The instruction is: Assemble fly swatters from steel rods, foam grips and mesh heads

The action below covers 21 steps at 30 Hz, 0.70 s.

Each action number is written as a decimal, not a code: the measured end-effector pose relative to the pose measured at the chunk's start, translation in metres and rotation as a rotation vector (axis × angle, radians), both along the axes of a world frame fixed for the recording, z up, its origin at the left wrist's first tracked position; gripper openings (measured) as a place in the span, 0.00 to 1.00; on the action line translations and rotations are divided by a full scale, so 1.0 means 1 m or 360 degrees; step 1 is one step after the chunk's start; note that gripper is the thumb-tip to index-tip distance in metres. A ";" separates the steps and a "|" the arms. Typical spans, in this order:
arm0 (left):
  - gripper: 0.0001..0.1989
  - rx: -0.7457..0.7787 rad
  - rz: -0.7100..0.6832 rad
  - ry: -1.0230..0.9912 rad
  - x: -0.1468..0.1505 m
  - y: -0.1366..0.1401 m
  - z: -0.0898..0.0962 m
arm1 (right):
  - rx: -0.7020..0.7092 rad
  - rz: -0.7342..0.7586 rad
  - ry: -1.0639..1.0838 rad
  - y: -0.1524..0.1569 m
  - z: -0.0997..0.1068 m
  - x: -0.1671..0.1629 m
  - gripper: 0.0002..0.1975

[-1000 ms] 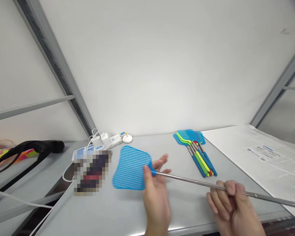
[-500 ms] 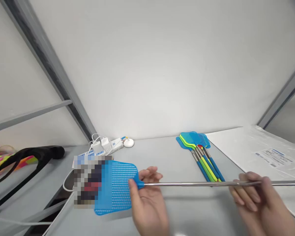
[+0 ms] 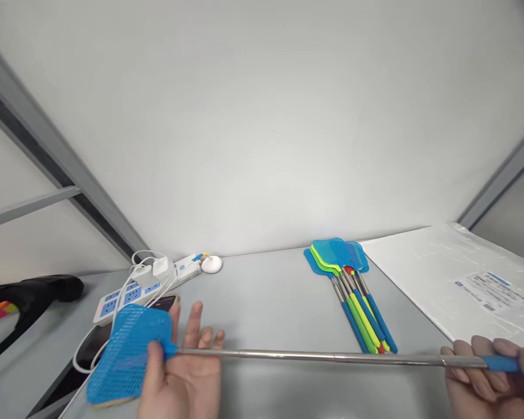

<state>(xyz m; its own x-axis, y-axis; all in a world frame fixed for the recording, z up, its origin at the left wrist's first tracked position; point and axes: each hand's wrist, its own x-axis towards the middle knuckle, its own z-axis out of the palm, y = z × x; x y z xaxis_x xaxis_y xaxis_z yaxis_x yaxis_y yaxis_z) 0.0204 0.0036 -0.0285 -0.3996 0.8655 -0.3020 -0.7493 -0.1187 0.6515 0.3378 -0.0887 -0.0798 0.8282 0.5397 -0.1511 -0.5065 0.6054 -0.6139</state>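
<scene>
A blue telescopic fly swatter (image 3: 288, 354) lies level across the front, its metal rod drawn out long. Its mesh head is at the left, where my left hand (image 3: 186, 372) holds it by the neck, thumb in front and the other fingers spread behind. At the far right my right hand (image 3: 484, 372) is wrapped around the blue handle end. Beyond the rod, a pile of fly swatters (image 3: 358, 297) in blue, yellow-green and red lies on the grey table (image 3: 262, 302), heads toward the wall.
A white power strip (image 3: 131, 299) with plugs and cables lies at the left, beside a round white device (image 3: 212, 265). A dark phone-like object (image 3: 163, 302) is partly hidden behind the swatter head. A black hanger-like object (image 3: 30, 297) sits far left. A labelled white package (image 3: 454, 273) lies at the right.
My right hand has moved right, from the rod to the blue handle. My left hand and the swatter head have shifted left and slightly down in view. The camera view has turned slightly.
</scene>
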 end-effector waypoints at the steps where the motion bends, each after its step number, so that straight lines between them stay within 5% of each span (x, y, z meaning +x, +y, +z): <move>1: 0.19 -0.0021 -0.0047 -0.0009 0.001 0.001 -0.003 | -0.0005 -0.0006 -0.0003 0.001 -0.001 0.003 0.12; 7: 0.19 0.0245 0.0084 0.0031 0.020 -0.006 -0.012 | 0.0036 0.0056 -0.0057 0.004 0.021 -0.027 0.11; 11: 0.20 0.0265 -0.0256 -0.0089 0.058 -0.039 -0.020 | -0.0014 0.0393 -0.0104 -0.003 0.035 -0.095 0.12; 14: 0.21 0.0318 -0.0321 -0.0165 0.070 -0.070 -0.021 | 0.0063 0.0424 -0.0077 -0.009 0.032 -0.127 0.13; 18: 0.21 0.0570 -0.0428 -0.0049 0.045 -0.081 -0.013 | 0.0027 0.0600 -0.0047 -0.022 0.019 -0.125 0.11; 21: 0.20 0.0534 -0.0466 -0.0080 0.017 -0.068 -0.007 | -0.0038 0.0609 -0.0129 -0.034 0.016 -0.117 0.11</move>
